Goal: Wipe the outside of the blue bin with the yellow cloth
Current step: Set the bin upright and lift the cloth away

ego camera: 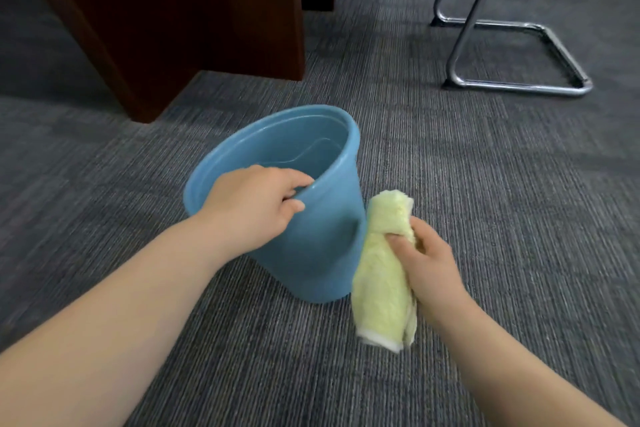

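A blue plastic bin (311,253) stands on the grey carpet in the middle of the view, tilted toward me. My left hand (252,206) grips its near rim, fingers hooked inside and thumb on the outer wall. My right hand (427,262) holds a bunched yellow cloth (384,274) against the bin's right outer side. The cloth's top end touches the bin wall near the rim, and its lower end hangs down past the bin's base.
A dark brown wooden desk panel (180,17) stands behind the bin at the upper left. The chrome sled base of a chair (519,88) rests on the carpet at the upper right. Grey striped carpet (502,201) surrounds the bin.
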Demonstrator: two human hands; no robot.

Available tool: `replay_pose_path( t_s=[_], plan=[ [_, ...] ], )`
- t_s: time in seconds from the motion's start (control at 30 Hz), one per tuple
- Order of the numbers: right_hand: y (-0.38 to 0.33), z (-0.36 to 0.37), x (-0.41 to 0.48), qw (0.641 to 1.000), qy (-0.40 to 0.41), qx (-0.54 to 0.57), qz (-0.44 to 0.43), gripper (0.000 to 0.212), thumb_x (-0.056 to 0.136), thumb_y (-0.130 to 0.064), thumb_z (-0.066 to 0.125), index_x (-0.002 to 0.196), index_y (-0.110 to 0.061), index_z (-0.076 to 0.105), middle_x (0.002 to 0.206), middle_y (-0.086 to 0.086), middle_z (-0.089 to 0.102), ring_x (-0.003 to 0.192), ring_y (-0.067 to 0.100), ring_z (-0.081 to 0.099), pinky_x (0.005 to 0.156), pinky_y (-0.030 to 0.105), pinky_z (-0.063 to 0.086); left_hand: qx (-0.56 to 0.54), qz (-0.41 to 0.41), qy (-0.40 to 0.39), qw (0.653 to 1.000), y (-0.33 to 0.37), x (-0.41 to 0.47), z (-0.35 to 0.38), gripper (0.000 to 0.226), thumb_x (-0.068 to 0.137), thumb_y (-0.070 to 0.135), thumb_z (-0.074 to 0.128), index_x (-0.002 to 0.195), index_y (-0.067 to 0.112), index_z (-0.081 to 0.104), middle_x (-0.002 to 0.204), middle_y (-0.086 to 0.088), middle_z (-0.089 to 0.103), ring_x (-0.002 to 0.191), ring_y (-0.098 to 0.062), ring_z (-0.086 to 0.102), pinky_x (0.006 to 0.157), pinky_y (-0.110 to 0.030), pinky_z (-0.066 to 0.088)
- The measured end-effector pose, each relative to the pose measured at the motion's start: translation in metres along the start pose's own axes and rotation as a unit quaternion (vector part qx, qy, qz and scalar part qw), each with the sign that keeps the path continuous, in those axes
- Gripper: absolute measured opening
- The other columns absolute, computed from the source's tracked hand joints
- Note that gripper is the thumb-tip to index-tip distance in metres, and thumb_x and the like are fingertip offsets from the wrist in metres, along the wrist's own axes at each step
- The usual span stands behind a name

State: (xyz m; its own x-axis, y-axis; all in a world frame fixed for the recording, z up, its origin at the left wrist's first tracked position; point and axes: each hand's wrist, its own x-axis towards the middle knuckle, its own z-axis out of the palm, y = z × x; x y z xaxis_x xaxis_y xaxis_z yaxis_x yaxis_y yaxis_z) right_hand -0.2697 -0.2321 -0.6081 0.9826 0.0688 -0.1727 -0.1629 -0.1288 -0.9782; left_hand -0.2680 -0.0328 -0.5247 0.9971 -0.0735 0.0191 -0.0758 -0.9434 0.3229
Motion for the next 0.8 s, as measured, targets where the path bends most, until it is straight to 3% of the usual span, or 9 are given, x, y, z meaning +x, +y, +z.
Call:
replay_pose_path(
  t_s=[0.17, 0.33, 0.53, 0.67, 0.8],
  plan=[
    [0.007, -0.039, -0.004, 0.995, 0.07, 0.07, 0.02, 0.02, 0.086, -0.01, 0.05, 0.082, -0.027, 0.061, 0.079, 0.001, 0.064, 0.073, 0.019, 0.062, 0.064, 0.034, 0.052, 0.003, 0.052, -0.032, 0.998, 0.014, 0.005, 0.014, 0.028, 0.084, 0.029, 0.051, 0.109, 0.04, 0.055, 0.109, 0.013, 0.066, 0.11, -0.013, 0.052, 0.077, -0.026, 0.034],
    [0.006, -0.06, -0.004, 0.991, 0.045, 0.122, 0.008, 0.025, 0.087, -0.01, 0.048, 0.078, -0.028, 0.062, 0.06, -0.012, 0.069, 0.056, 0.007, 0.066, 0.045, 0.024, 0.052, -0.039, 0.071, -0.046, 0.996, 0.027, 0.006, 0.023, 0.025, 0.084, 0.028, 0.052, 0.105, 0.041, 0.058, 0.099, 0.017, 0.068, 0.098, -0.012, 0.055, 0.072, -0.026, 0.035],
    [-0.001, -0.074, -0.005, 0.989, 0.014, 0.144, -0.014, 0.03, 0.087, -0.009, 0.046, 0.077, -0.029, 0.065, 0.066, -0.009, 0.071, 0.063, 0.011, 0.067, 0.051, 0.029, 0.056, -0.071, 0.098, -0.118, 0.986, 0.027, -0.024, 0.043, 0.027, 0.082, 0.032, 0.054, 0.107, 0.043, 0.057, 0.105, 0.013, 0.069, 0.101, -0.015, 0.058, 0.087, -0.037, 0.045],
    [0.0, -0.081, -0.009, 0.99, 0.011, 0.138, -0.006, 0.035, 0.088, -0.012, 0.045, 0.069, -0.032, 0.067, 0.062, -0.009, 0.07, 0.062, 0.011, 0.067, 0.053, 0.032, 0.057, -0.097, 0.087, -0.151, 0.98, 0.022, -0.037, 0.054, 0.029, 0.08, 0.034, 0.058, 0.106, 0.045, 0.057, 0.111, 0.02, 0.065, 0.107, -0.006, 0.054, 0.093, -0.032, 0.042],
    [-0.005, -0.081, -0.01, 0.99, -0.001, 0.14, -0.01, 0.038, 0.089, -0.009, 0.043, 0.07, -0.032, 0.067, 0.063, -0.01, 0.071, 0.061, 0.009, 0.067, 0.049, 0.027, 0.056, -0.097, 0.1, -0.176, 0.974, 0.015, -0.039, 0.06, 0.03, 0.078, 0.038, 0.058, 0.106, 0.047, 0.054, 0.118, 0.022, 0.058, 0.111, 0.003, 0.044, 0.092, -0.022, 0.034]
  ],
)
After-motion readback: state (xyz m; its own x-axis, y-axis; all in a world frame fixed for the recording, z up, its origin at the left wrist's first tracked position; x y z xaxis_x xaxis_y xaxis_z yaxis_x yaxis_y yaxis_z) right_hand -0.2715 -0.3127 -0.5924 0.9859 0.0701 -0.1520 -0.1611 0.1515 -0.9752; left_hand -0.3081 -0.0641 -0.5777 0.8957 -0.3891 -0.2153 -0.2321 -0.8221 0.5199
